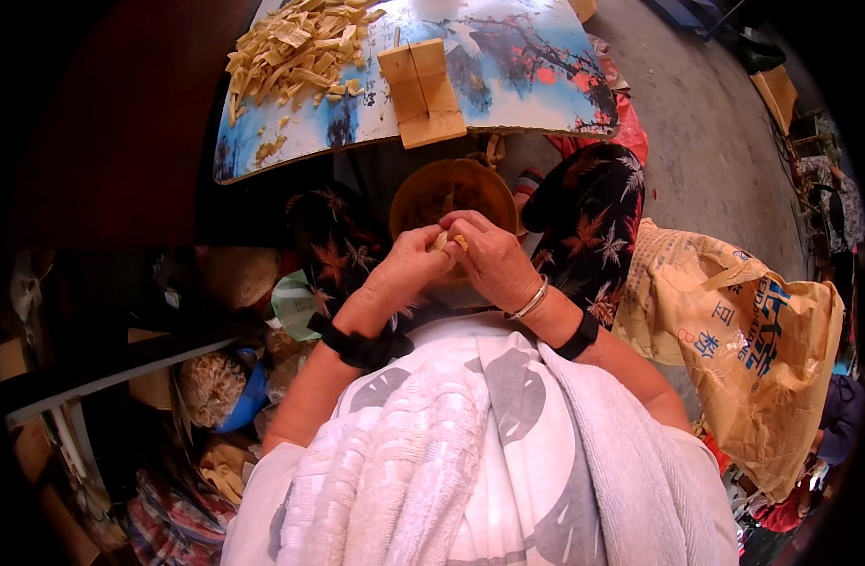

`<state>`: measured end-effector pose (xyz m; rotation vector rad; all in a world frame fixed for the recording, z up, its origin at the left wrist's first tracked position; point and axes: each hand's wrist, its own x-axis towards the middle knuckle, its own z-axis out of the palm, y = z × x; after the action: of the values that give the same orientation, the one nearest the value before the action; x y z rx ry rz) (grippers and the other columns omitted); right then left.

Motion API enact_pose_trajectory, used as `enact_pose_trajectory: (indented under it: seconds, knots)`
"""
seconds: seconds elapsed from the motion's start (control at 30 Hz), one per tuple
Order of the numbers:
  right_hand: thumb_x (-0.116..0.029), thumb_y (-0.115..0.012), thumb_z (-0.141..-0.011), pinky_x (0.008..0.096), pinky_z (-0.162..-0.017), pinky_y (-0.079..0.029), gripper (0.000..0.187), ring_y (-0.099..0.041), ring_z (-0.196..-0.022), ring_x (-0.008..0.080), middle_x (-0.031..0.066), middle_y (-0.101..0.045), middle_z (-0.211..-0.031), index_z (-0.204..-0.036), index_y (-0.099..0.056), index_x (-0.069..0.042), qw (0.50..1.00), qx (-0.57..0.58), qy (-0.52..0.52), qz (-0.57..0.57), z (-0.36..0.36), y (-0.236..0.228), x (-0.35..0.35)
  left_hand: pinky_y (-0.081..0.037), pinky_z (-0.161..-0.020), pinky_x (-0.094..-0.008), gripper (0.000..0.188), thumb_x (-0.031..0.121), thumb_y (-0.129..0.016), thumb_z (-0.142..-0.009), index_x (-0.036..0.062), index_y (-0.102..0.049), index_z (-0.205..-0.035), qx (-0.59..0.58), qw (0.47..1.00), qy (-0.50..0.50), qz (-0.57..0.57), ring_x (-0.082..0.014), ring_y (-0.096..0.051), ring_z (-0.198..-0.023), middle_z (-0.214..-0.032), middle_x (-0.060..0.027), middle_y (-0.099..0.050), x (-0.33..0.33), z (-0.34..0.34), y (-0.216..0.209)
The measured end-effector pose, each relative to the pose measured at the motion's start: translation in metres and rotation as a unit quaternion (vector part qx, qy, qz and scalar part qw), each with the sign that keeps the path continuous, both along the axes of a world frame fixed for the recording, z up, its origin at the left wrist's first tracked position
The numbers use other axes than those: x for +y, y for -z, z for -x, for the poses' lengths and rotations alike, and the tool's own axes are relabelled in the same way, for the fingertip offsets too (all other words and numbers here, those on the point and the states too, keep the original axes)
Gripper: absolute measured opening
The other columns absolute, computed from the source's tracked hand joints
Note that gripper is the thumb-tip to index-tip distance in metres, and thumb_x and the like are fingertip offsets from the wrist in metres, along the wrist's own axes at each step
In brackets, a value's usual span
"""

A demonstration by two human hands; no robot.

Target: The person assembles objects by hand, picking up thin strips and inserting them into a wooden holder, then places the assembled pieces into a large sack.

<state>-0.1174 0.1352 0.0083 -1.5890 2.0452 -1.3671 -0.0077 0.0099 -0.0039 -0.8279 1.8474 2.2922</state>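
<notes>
My left hand [406, 268] and my right hand [492, 257] meet in front of my lap, fingertips pressed together. A small pale yellow piece [440, 242] shows between the left fingers. A darker yellow bit [461, 242] sticks out by the right fingers. Both look like the dried pale strips [300, 47] heaped on the table, but their exact kind is unclear. Just beyond and below the hands, between my knees, stands a yellow-brown bucket [404, 200] with some pieces inside, dim and hard to make out.
The table [508, 104] with a painted blue and blossom top carries a wooden block [421, 92] with a thin upright piece at its near edge. A large brown paper sack [734, 349] stands right. To the left are a blue container [248, 401], bags and a metal-edged shelf [121, 377].
</notes>
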Motion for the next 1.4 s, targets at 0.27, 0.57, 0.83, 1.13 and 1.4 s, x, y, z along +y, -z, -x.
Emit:
enact_pose_trajectory:
  seconds: [0.27, 0.57, 0.83, 1.13, 1.4]
  knots:
    - [-0.017, -0.065, -0.090, 0.0323, -0.067, -0.051, 0.016, -0.061, -0.077, 0.0291, 0.0120, -0.061, -0.093, -0.091, -0.058, -0.002, 0.975, -0.197, 0.098, -0.030, 0.008, -0.005, -0.004, -0.050, -0.072, -0.0386, 0.012, -0.001, -0.062, -0.079, 0.0021, -0.066, -0.090, 0.116, 0.861, -0.078, 0.488, -0.0346, -0.060, -0.081, -0.087, -0.0162, -0.059, 0.000, -0.003, -0.015]
    - [-0.017, -0.067, -0.090, 0.0266, -0.052, -0.051, 0.018, -0.064, -0.064, 0.0172, 0.0092, -0.062, -0.082, -0.090, -0.057, -0.002, 0.962, -0.265, 0.062, 0.010, 0.003, -0.001, -0.002, -0.050, -0.066, -0.0369, 0.017, -0.006, -0.058, -0.077, 0.0009, -0.064, -0.091, 0.163, 0.819, -0.058, 0.547, -0.0330, -0.061, -0.075, -0.085, -0.0146, -0.060, 0.001, 0.001, -0.023]
    - [-0.021, -0.065, -0.092, 0.0219, -0.046, -0.048, 0.021, -0.061, -0.055, 0.0079, 0.0045, -0.062, -0.068, -0.094, -0.058, -0.002, 0.926, -0.361, 0.095, -0.055, 0.002, 0.002, -0.011, -0.052, -0.069, -0.0341, 0.038, -0.009, -0.056, -0.077, 0.0040, -0.067, -0.111, 0.141, 0.798, -0.070, 0.581, -0.0303, -0.063, -0.079, -0.090, -0.0147, -0.061, 0.007, -0.006, -0.024]
    - [-0.029, -0.057, -0.097, 0.0215, -0.047, -0.045, 0.029, -0.058, -0.053, 0.0069, 0.0054, -0.065, -0.071, -0.094, -0.065, -0.002, 0.869, -0.477, 0.053, -0.122, 0.007, 0.004, -0.013, -0.053, -0.070, -0.0344, 0.032, -0.009, -0.057, -0.077, 0.0022, -0.067, -0.105, 0.203, 0.837, -0.053, 0.505, -0.0320, -0.064, -0.080, -0.092, -0.0153, -0.061, -0.002, -0.001, -0.021]
    - [-0.022, -0.062, -0.092, 0.0344, -0.061, -0.049, 0.018, -0.064, -0.069, 0.0310, 0.0152, -0.065, -0.079, -0.095, -0.064, -0.005, 0.970, -0.215, 0.069, -0.091, 0.000, 0.001, -0.009, -0.050, -0.063, -0.0332, 0.012, -0.002, -0.066, -0.079, 0.0003, -0.063, -0.090, 0.115, 0.848, -0.117, 0.504, -0.0300, -0.060, -0.068, -0.082, -0.0129, -0.058, 0.004, 0.005, -0.035]
